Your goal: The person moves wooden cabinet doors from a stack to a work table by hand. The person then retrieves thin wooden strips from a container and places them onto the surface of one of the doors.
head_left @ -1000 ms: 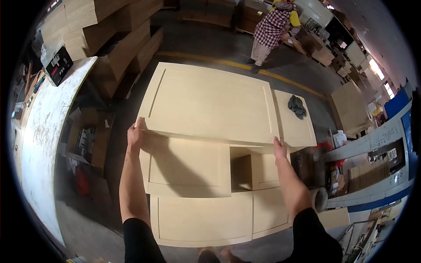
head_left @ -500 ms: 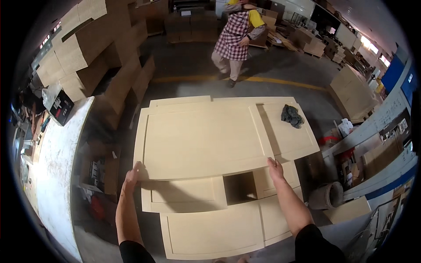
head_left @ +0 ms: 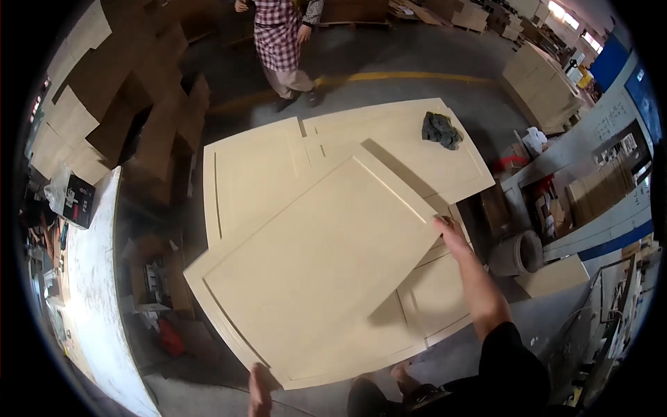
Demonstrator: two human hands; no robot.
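Note:
A large cream framed cabinet door (head_left: 319,267) is held tilted and turned at a slant over other cream door panels. My left hand (head_left: 259,390) grips its near left corner, only partly in view at the lower edge. At the door's right corner my right hand (head_left: 451,235) is closed on the edge. Beneath and beyond it lie a left panel (head_left: 253,156), a far right panel (head_left: 451,167) and a near right panel (head_left: 439,288). A crumpled dark grey cloth (head_left: 441,130) rests on the far right panel.
A white-topped bench (head_left: 97,278) with a black box (head_left: 78,201) runs along the left, below stacked cardboard boxes (head_left: 114,104). A grey bucket (head_left: 517,254) and shelving (head_left: 577,167) stand at right. Beyond the panels is a person in a checked apron (head_left: 278,35).
The door has turned and come nearer to me, its left end swinging down toward the lower left. Both hands keep hold. The other person now appears farther left.

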